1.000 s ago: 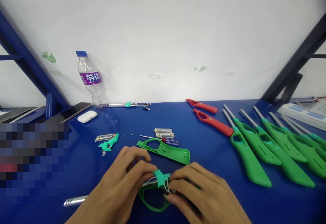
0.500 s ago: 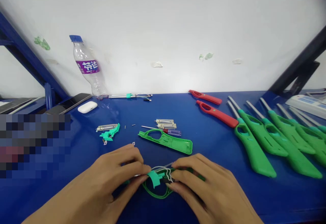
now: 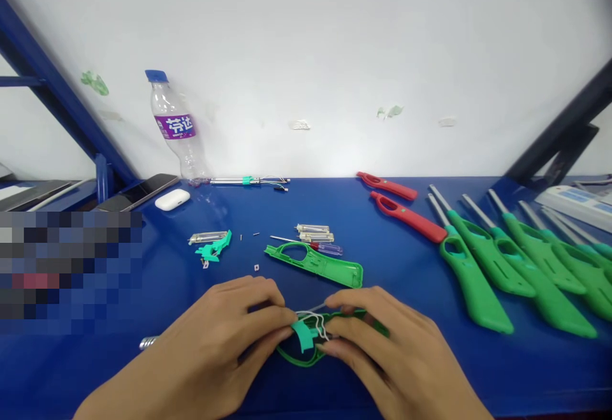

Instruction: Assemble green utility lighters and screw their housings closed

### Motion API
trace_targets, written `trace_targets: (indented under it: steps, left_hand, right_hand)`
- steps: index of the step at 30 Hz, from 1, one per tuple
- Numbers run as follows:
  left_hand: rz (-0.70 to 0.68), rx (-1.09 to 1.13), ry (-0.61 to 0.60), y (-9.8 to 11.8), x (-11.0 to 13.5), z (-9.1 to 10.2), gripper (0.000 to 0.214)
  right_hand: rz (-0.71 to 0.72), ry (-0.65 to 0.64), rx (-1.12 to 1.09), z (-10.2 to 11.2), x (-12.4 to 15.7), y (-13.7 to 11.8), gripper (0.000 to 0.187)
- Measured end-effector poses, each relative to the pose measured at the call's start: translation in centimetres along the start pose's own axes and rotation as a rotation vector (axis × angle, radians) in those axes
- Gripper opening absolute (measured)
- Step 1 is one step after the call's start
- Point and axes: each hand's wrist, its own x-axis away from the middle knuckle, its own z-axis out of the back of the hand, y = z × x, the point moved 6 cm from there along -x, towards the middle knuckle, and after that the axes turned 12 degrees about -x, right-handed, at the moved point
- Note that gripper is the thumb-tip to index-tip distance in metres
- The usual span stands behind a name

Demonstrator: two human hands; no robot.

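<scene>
Between my hands lies an open green lighter casing half [image 3: 299,362], its trigger loop toward my left hand. A teal trigger piece [image 3: 303,337] sits over the loop, and thin white wires [image 3: 319,325] curl beside it. My left hand [image 3: 239,337] is closed, with thumb and forefinger pinching at the teal trigger's left edge. The silver tip of a metal tube [image 3: 148,342] shows beyond my left wrist; the rest is hidden. My right hand [image 3: 382,343] is closed around the casing's handle part, fingertips at the wires and a small dark part.
Ahead lie another green casing half [image 3: 335,270], a screwdriver [image 3: 329,249], clear fuel tanks [image 3: 313,229], teal parts [image 3: 213,248] and tiny screws. Red casings [image 3: 411,217] and several green lighters [image 3: 478,286] are at right. A bottle [image 3: 179,133], earbud case [image 3: 173,199] and phone [image 3: 138,192] stand left.
The view has shifted slightly, so most things sit further right. My left hand has come closer to my right, and the metal tube's tip now shows beyond my left wrist.
</scene>
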Motion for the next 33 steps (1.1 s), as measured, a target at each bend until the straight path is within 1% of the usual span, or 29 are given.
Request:
trace_targets:
  steps: [6,9,12,15,21,24,29,33]
  left_hand:
    - [-0.005,-0.024,0.046,-0.1,-0.1,-0.2,0.017]
    - [-0.022,-0.036,0.058,0.0,-0.2,-0.2,0.015]
    - [-0.039,-0.064,0.065,0.1,-0.2,-0.1,0.018]
    - [-0.046,-0.082,0.043,0.3,0.0,-0.1,0.027]
    - [-0.029,-0.035,-0.048,0.3,-0.1,-0.1,0.036]
    - [-0.023,-0.037,-0.050,0.1,-0.2,-0.2,0.041]
    - [-0.001,-0.007,-0.047,0.1,-0.3,-0.5,0.043]
    - [-0.014,-0.052,-0.023,0.2,-0.4,-0.5,0.041]
  right_hand:
    - [0.018,0.025,-0.019,0.2,0.1,-0.2,0.030]
    - [0.031,0.040,-0.012,0.3,0.0,-0.3,0.032]
    - [0.030,0.041,0.003,0.2,-0.1,-0.4,0.034]
    - [0.031,0.037,-0.002,0.2,-0.2,-0.4,0.036]
    - [0.016,0.028,0.011,0.1,0.1,-0.3,0.036]
    - [0.016,0.035,0.023,0.2,0.2,-0.4,0.038]
    - [0.068,0.059,0.072,0.4,0.1,-0.7,0.032]
    - [0.105,0.070,0.101,0.4,-0.1,-1.0,0.035]
